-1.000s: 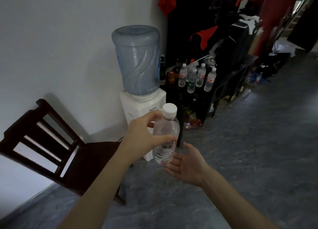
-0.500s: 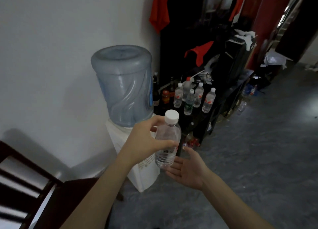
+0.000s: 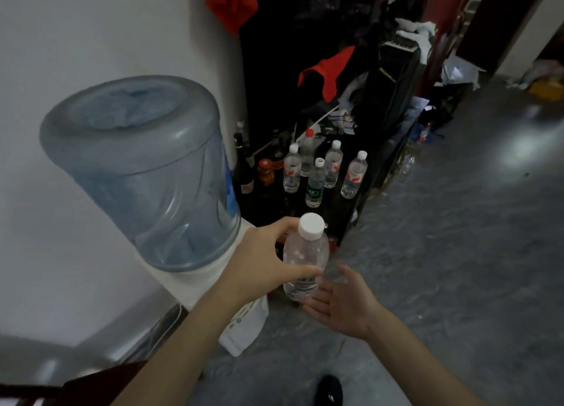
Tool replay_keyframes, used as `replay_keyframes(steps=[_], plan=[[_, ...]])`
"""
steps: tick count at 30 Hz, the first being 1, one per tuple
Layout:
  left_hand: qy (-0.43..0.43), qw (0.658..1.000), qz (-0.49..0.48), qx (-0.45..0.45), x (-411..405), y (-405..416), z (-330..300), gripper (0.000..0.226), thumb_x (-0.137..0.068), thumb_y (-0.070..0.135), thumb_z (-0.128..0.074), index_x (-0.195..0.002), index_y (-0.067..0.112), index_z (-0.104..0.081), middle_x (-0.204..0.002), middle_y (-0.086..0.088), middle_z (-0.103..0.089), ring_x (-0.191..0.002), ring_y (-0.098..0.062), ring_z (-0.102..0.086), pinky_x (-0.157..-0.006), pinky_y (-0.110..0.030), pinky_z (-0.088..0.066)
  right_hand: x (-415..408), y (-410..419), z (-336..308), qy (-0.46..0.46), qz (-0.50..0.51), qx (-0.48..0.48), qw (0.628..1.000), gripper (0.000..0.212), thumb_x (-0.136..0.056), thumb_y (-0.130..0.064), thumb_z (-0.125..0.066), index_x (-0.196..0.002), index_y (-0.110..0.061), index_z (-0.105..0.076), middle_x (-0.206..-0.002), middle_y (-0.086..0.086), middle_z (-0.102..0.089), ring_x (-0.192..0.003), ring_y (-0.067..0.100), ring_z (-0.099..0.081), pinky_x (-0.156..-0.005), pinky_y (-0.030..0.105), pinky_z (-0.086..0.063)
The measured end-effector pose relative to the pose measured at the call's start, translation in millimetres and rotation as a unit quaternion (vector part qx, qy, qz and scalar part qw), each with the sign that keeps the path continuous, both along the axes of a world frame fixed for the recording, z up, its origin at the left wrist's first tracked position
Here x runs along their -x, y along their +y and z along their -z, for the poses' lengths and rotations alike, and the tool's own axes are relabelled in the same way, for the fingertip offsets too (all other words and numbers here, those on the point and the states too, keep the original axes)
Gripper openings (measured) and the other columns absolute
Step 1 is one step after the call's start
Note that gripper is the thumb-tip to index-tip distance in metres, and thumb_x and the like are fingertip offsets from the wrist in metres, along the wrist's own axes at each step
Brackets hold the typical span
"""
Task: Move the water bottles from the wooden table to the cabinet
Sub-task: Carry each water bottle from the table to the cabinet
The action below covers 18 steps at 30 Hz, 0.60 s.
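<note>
- Near the middle of the room, above the grey floor, the left hand (image 3: 262, 262) grips a small clear plastic water bottle with a white cap (image 3: 306, 257), thumb across its front and fingers curled round the far side, so most of the fingers are hidden behind it.
- Just below and to the right, the right hand (image 3: 345, 305) lies palm up with fingers loosely spread and holds nothing; whether its fingertips touch the bottle's base I cannot tell.
- Beyond the hands, a low dark cabinet (image 3: 370, 173) stands against the wall, its top hard to read in the gloom.
- On that top stand four clear water bottles with white caps (image 3: 333, 164), one with a green label; a taller one behind has a red cap.
- Left of them are dark glass bottles (image 3: 244, 167) and an orange jar, their labels too dim to make out.
- At the left, a large blue-grey water jug (image 3: 143, 173) sits upside down on a white dispenser (image 3: 244, 326), which the left forearm partly covers.
- Red cloth (image 3: 328, 72) and dark clutter pile up farther back, indistinct.
- A dark wooden chair (image 3: 91, 387) is cut off at the bottom left edge.
</note>
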<state>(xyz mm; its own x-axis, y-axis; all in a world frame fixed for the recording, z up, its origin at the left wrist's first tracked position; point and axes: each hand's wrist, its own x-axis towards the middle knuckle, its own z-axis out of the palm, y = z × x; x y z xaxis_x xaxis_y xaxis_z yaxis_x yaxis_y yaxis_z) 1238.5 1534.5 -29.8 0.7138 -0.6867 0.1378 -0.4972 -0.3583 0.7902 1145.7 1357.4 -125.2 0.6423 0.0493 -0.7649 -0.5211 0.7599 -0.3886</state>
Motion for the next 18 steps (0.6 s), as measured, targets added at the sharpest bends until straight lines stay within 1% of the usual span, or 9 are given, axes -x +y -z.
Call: replay_keyframes(steps=[4,6,8,11,14,16,18], plan=[[0.021,0.999,0.013,-0.021,-35.7,-35.0,13.8,0.063,-0.064,0.056,-0.088,-0.117,0.057,-0.055,-0.105,0.041,-0.064,-0.102,0.015,-0.060,-0.079,-0.002,-0.043,-29.5,-33.1,16.6,0.010,0.011,-0.024,1.000,0.064,-0.097,-0.056,-0.033,-0.101,-0.001,-0.065,-0.097,0.022,-0.075,-0.108,0.034,-0.063,-0.099,0.043,-0.045],[0.018,0.999,0.023,-0.034,-54.7,-57.4,18.9,0.065,-0.064,0.056,-0.088,-0.119,0.055,-0.055,-0.104,0.043,-0.064,-0.102,0.017,-0.059,-0.079,-0.001,-0.043,-47.4,-52.9,26.8,0.009,0.011,-0.029,0.999,0.067,-0.097,-0.058,-0.032,-0.108,-0.001,-0.065,-0.107,0.022,-0.073,-0.112,0.033,-0.062,-0.102,0.042,-0.043],[0.016,0.998,0.030,-0.043,-74.7,-83.6,24.8,0.066,-0.064,0.058,-0.087,-0.122,0.052,-0.057,-0.106,0.041,-0.065,-0.103,0.017,-0.059,-0.079,-0.002,-0.044,-65.9,-77.1,34.8,0.006,0.013,-0.035,0.999,0.067,-0.095,-0.058,-0.034,-0.115,0.000,-0.063,-0.118,0.022,-0.069,-0.115,0.033,-0.061,-0.103,0.042,-0.043],[0.025,0.997,0.035,-0.064,-107.2,-123.4,33.4,0.066,-0.065,0.059,-0.088,-0.123,0.052,-0.057,-0.111,0.034,-0.068,-0.105,0.013,-0.061,-0.080,-0.009,-0.047,-93.5,-117.0,40.8,0.020,0.026,-0.037,0.999,0.062,-0.094,-0.055,-0.040,-0.113,0.000,-0.061,-0.120,0.023,-0.066,-0.114,0.034,-0.060,-0.106,0.042,-0.041],[0.026,0.994,0.050,-0.093,-141.4,-161.1,36.7,0.067,-0.064,0.066,-0.086,-0.123,0.053,-0.056,-0.113,0.033,-0.067,-0.107,0.013,-0.061,-0.086,-0.019,-0.053,-116.8,-155.1,43.6,0.030,0.036,-0.041,0.998,0.059,-0.094,-0.054,-0.043,-0.107,0.000,-0.061,-0.125,0.023,-0.060,-0.125,0.035,-0.053,-0.110,0.042,-0.038],[0.023,0.992,0.053,-0.110,-161.4,-184.3,40.7,0.072,-0.063,0.071,-0.083,-0.126,0.055,-0.053,-0.115,0.033,-0.067,-0.109,0.014,-0.060,-0.090,-0.026,-0.056,-133.1,-179.1,47.7,0.033,0.038,-0.044,0.998,0.056,-0.095,-0.053,-0.041,-0.100,-0.001,-0.062,-0.123,0.021,-0.058,-0.122,0.033,-0.053,-0.110,0.042,-0.037],[0.031,0.991,0.051,-0.121,-176.8,-204.9,46.8,0.074,-0.063,0.073,-0.082,-0.128,0.056,-0.052,-0.118,0.032,-0.066,-0.111,0.013,-0.059,-0.093,-0.031,-0.058,-149.8,-200.1,53.6,0.037,0.036,-0.044,0.998,0.056,-0.097,-0.053,-0.038,-0.099,-0.002,-0.061,-0.120,0.023,-0.061,-0.116,0.033,-0.056,-0.105,0.041,-0.040]])
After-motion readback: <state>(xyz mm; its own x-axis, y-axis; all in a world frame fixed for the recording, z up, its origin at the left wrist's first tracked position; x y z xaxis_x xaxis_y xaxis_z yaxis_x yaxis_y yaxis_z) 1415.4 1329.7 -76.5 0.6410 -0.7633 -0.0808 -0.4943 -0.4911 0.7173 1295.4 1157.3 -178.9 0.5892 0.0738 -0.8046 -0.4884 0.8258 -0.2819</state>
